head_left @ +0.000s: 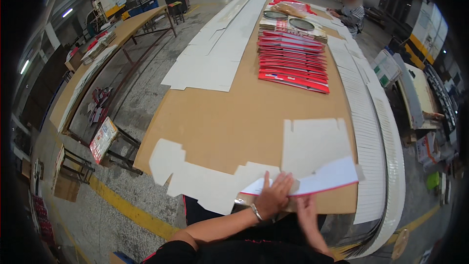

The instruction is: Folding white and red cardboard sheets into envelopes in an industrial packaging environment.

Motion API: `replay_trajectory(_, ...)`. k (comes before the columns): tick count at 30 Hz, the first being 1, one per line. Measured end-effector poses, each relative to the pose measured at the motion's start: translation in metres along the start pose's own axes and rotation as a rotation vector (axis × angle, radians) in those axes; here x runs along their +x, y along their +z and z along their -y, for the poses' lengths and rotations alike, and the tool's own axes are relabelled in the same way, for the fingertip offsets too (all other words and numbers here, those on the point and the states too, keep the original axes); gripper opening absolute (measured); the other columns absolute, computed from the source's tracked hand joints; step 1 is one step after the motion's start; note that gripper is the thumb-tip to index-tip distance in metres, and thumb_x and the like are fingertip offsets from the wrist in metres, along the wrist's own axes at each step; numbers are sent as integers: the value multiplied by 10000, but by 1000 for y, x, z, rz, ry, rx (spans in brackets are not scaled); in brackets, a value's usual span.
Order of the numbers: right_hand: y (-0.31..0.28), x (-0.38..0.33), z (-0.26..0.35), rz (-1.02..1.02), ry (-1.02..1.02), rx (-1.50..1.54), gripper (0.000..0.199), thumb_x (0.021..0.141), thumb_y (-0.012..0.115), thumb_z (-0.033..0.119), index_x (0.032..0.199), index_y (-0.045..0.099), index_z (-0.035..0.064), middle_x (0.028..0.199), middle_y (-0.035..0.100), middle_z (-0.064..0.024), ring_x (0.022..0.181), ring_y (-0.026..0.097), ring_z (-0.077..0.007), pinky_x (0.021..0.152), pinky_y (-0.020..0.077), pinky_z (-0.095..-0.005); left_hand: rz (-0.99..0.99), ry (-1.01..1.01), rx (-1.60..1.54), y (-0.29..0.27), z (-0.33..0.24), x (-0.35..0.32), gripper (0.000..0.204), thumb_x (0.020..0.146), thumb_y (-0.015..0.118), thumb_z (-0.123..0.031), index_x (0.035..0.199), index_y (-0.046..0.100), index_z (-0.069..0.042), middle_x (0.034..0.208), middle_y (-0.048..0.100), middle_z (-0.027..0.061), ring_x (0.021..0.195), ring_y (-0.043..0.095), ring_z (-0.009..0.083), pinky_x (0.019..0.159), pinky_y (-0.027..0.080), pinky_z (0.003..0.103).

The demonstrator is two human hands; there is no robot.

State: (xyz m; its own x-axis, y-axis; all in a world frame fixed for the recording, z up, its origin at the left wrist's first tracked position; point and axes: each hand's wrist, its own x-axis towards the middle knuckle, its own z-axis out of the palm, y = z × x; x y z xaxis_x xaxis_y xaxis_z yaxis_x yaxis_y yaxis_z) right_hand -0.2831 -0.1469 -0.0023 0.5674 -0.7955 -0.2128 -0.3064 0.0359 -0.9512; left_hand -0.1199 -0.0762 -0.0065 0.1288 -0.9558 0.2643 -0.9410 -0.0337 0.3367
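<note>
A die-cut cardboard sheet [195, 178], grey-white with a folded white strip [330, 178] edged in red, lies along the near end of the table. My left hand [277, 195], with a metal bracelet at its wrist, rests flat on the fold, fingers stretched and thumb apart. Just right of it, my right hand [306, 209] is at the red near edge, its fingers close together and seemingly pinching that edge. Its fingertips are partly hidden and slightly blurred. A notched grey panel [315, 142] of the cardboard extends away from me beyond the white strip.
Overlapping red-edged folded pieces [293, 63] lie farther up the brown tabletop [220, 117]. White cardboard sheets [210, 68] flank them on the left, and stacked sheets [366, 142] run along the right side. Another person [349, 12] is at the far right. Stools [110, 139] stand left.
</note>
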Motion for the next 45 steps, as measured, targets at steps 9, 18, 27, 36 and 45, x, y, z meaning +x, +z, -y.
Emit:
replay_trajectory(9, 8, 13, 19, -326, -201, -78, 242, 978, 450, 86, 1076, 610, -67, 880, 650, -124, 799, 602, -187, 690, 469, -335, 57, 6, -82, -9, -11, -7, 674, 886, 565, -337, 1424, 342, 4, 1514, 303, 186, 1416, 254, 351, 1101, 188, 614)
replay_trajectory(18, -7, 43, 5, -38, -863, -934, 511, 839, 473, -95, 1340, 493, 2, 1384, 494, -207, 1321, 435, -379, 1091, 331, -499, 382, -14, -95, -32, -5, -68, 948, 757, 683, -522, 1456, 302, -8, 1523, 284, 180, 1440, 200, 327, 1134, 154, 579)
replay_trajectory(27, -39, 59, 14, -19, -727, -974, 558, 810, 513, -145, 1343, 497, 21, 1398, 489, -180, 1319, 444, -345, 1110, 338, -469, 64, -96, -72, -105, 80, -126, 640, 616, 676, 35, 1238, 528, 7, 1336, 503, 156, 1274, 468, 339, 1071, 406, 420)
replay_trajectory(36, -51, 63, 10, -6, -662, -948, 545, 845, 465, -151, 1359, 476, 28, 1411, 475, -165, 1313, 446, -350, 1110, 348, -445, -21, -65, -367, -106, 119, -104, 295, 690, 642, 51, 970, 678, -37, 936, 612, 90, 847, 602, 273, 718, 495, 316)
replay_trajectory(45, -56, 55, 4, -22, -663, -738, 562, 870, 438, -77, 1424, 389, 8, 1474, 376, -224, 1387, 333, -378, 1145, 254, -460, -213, -456, -20, -69, 96, -66, 179, 793, 704, -216, 903, 693, -75, 768, 538, 35, 733, 569, 226, 611, 426, 384)
